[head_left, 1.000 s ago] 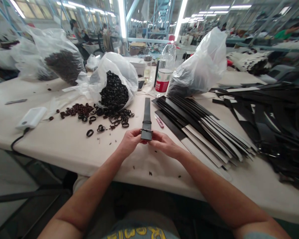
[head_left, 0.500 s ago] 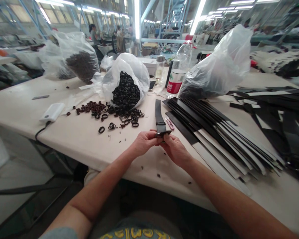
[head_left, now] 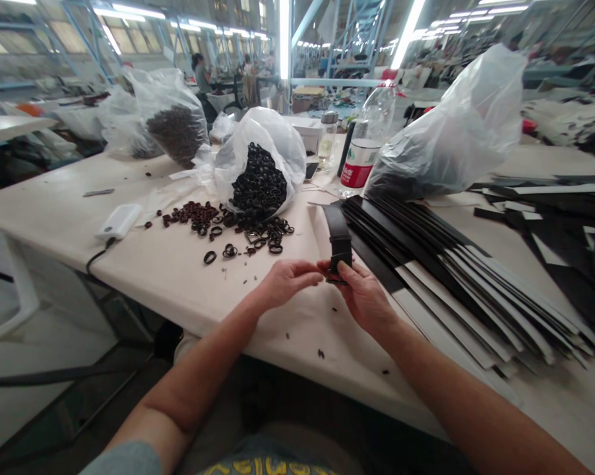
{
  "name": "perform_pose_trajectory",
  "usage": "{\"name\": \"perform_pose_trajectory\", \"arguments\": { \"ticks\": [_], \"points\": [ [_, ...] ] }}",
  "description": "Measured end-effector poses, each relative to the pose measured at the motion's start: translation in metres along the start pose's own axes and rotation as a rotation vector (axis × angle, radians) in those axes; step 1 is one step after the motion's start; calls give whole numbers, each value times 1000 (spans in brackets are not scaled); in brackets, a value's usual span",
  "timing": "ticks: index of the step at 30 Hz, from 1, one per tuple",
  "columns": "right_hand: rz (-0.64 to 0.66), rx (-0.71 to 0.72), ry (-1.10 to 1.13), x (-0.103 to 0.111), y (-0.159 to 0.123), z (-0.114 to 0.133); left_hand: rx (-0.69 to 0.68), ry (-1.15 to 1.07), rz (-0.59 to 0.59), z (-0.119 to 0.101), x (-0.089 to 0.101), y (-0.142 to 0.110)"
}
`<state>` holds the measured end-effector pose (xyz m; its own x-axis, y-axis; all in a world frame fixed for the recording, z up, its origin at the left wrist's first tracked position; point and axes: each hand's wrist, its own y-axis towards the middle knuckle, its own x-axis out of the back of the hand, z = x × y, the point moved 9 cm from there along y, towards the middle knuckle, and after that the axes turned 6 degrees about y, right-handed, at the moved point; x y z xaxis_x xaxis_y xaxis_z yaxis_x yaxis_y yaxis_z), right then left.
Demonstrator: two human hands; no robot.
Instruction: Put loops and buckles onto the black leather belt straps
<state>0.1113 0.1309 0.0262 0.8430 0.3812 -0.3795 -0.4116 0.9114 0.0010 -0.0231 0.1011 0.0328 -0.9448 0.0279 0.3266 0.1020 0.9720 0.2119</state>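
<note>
A black belt (head_left: 340,231) rises in a curve from my right hand (head_left: 369,293), with a narrow loop round it part way up. My right thumb presses on its near end, fingers beneath; a dark, shiny edge, perhaps a buckle, shows there. My left hand (head_left: 290,282) is just left of that end, fingers stretched towards it and thumb apart. Whether its fingertips touch the belt I cannot tell. Behind the left hand lie loose black loops (head_left: 275,249) and small dark red loops (head_left: 193,212).
A white plastic bag (head_left: 297,148) spills black loops. Black and white strips (head_left: 426,244) lie stacked right of my hands, with a large plastic bag (head_left: 456,125) behind them. A bottle with a red label (head_left: 355,175) stands at the back. A white device (head_left: 118,222) with a cable lies left.
The belt has turned in my right hand, its strap now arching up to the right. My left hand has let go of the near end and drawn slightly left. The view has shifted slightly.
</note>
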Motion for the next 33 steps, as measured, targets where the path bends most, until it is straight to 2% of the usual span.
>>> {"name": "perform_pose_trajectory", "arguments": {
  "ticks": [3,4,6,8,10,12,15,18,22,26,30,33],
  "points": [
    [-3,52,-74,5,2,5,31,359,-264,4,58,0],
    [5,50,-80,5,2,4,33,513,-322,4,71,0],
    [25,30,-98,4,2,2,47,779,-333,10,82,2],
    [40,16,-148,3,2,0,68,931,-276,20,77,5],
    [46,15,-197,3,2,0,59,995,-191,29,64,9],
    [45,14,-221,3,3,0,-14,977,-82,30,45,12],
    [40,9,-242,5,4,-1,-164,850,42,20,22,12],
    [27,26,-260,8,6,3,-175,711,-37,10,31,9],
    [5,65,-292,12,8,12,-1,630,-298,17,71,3],
    [2,80,-311,14,10,16,62,557,-412,24,90,-1],
    [7,79,-320,16,12,16,45,545,-404,23,83,0],
    [2,92,-346,19,13,17,-70,634,-263,11,61,7]
  ]
}}
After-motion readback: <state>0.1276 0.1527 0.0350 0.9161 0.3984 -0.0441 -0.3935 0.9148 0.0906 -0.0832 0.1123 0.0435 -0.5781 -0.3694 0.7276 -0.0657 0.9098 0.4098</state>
